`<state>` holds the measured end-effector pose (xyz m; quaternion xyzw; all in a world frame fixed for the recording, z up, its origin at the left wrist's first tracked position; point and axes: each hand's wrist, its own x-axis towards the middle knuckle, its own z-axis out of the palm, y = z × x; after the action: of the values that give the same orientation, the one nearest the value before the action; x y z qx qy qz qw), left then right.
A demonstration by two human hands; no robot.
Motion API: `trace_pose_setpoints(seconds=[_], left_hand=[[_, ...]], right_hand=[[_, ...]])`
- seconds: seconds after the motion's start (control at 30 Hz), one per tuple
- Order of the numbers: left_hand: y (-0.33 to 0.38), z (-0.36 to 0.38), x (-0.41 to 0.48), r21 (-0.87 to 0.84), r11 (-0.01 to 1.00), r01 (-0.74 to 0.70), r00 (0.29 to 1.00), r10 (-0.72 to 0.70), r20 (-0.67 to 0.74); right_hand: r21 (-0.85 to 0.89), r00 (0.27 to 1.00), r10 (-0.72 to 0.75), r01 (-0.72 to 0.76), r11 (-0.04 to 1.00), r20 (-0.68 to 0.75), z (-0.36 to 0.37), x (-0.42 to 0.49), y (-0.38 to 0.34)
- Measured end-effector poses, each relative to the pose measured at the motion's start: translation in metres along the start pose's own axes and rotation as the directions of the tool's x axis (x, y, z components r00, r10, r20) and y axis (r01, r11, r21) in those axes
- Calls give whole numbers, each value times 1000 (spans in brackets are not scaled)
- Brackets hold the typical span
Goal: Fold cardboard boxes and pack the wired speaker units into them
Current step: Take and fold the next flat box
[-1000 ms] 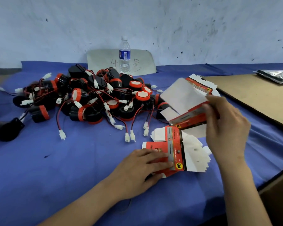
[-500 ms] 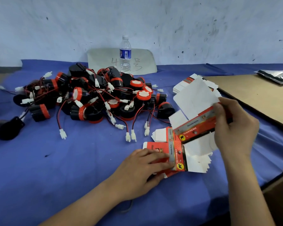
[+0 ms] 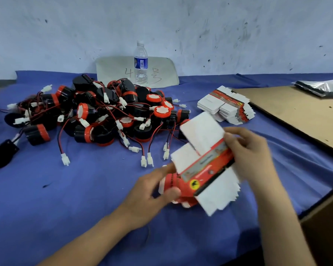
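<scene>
**Right grip [image 3: 252,156] and left grip [image 3: 152,194] meet on one flat carton blank [image 3: 206,167]**

Blue cloth [image 3: 75,204] covers the tabletop. On its far left lies the tangled pile of wired speaker units [image 3: 96,116], black and red with loose white connectors, none of them packed yet. A brown cardboard sheet [image 3: 296,116] lies at the right, and just beside its near edge sits a far stack of flat cartons [image 3: 227,106].

A moment ago the left grip lay spread on the near stack [image 3: 221,198], pinning it down, while the right grip lifted a single blank clear and held it up alone. Now the right grip has brought that blank down and across, tilted, with its fingers curled round the upper right end. The left grip has come off its pinning hold, and its thumb and forefinger pinch the red lower left end. Motion blur hides whether it catches the stack beneath as well.

With one blank separated and a grip at each end, I judge the next step to be squeezing it open into a sleeve. Packing has not begun.
</scene>
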<state>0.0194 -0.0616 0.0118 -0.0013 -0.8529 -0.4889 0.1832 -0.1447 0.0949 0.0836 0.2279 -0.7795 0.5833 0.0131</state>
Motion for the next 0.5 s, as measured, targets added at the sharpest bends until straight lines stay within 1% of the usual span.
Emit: trace_pose_setpoints(seconds=[0.03,0.07,0.13,0.17,0.23,0.27,0.3,0.37,0.43,0.5], left_hand=[[1,-3,0,-144,989,29,997,-38,-62],[1,-4,-1,-221,973,70,987,-99,-125],[1,-4,0,-227,957,183,946,-234,-223],[0,-3,0,-211,955,208,935,-257,-244],[0,-1,-1,-176,971,162,941,-205,-270],[-1,-1,-1,-165,978,130,942,-174,-287],[-1,-1,-2,-180,979,94,942,-146,-303],[1,-2,-2,-243,970,22,942,-102,-320],[3,-1,-3,-254,965,-62,943,-26,-332],[7,-3,-4,-282,953,-115,932,5,-361]], right_hand=[[-6,1000,-7,7,1000,15,12,-2,0],[-11,999,-14,14,1000,32,24,-6,0],[-3,995,-14,14,1000,98,43,-14,-5],[-17,990,-15,18,1000,140,51,-20,-7],[-135,982,-27,53,989,187,64,-29,-10],[-203,982,-37,75,976,186,68,-33,-12],[-232,982,-52,94,968,183,70,-35,-15],[-219,971,-75,126,967,228,69,-37,-19],[-151,951,-106,155,976,291,66,-39,-23],[-79,928,-151,188,979,340,61,-41,-28]])
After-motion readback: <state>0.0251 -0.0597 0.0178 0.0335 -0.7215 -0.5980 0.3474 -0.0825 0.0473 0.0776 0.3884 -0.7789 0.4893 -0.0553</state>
